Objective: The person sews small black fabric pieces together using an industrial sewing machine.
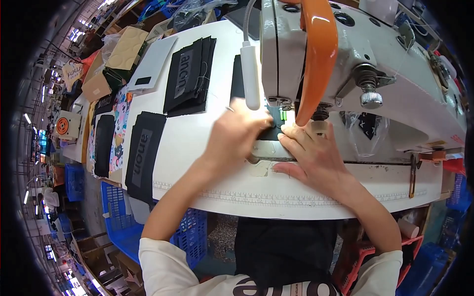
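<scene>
The black fabric piece [272, 133] lies on the bench [197, 148] at the needle area of the sewing machine [395, 74], between the two hands. The left hand [236, 134] covers its left edge; motion blur hides the finger position. The right hand [312, 154] rests flat, fingers together and thumb spread, fingertips touching the piece's right edge. Stacked black pieces [190, 74] lie well to the left.
</scene>
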`<state>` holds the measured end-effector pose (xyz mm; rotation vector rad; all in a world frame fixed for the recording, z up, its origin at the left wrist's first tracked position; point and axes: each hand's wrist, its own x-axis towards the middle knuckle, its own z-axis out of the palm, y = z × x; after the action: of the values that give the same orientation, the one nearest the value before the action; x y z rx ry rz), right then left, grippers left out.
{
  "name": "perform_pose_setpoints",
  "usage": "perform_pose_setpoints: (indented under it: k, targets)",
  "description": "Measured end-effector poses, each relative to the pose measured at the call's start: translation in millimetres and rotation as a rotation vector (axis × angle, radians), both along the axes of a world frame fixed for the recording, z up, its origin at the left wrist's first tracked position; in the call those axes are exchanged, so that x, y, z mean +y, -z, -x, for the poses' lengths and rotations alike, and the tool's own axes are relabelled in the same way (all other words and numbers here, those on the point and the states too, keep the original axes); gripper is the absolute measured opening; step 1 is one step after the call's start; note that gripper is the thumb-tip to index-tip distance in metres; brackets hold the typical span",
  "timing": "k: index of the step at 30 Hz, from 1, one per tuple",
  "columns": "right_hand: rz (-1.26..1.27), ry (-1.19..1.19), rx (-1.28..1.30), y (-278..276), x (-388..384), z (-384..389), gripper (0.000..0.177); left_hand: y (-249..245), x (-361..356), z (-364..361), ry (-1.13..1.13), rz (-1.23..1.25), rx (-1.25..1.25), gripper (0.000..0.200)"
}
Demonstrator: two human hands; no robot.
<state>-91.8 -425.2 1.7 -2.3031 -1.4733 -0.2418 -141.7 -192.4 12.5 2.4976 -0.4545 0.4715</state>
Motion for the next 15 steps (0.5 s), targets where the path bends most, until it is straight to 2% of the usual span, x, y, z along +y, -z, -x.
perform_pose_setpoints:
  k: [4, 8, 15]
  targets:
    - [-0.026, -0.012, 0.003, 0, 1, -1, 0.055, 16, -13, 9, 0.015, -0.092, -0.048, 0.034]
    - [-0.004, -0.007, -0.019, 0, 0, 1, 0.056, 12, -13, 10, 0.045, -0.177, -0.052, 0.046]
    - [-0.075, 0.032, -0.033, 3, 2, 3, 0.059, 13, -7, -7, 0.031, -0.316, -0.045, 0.044]
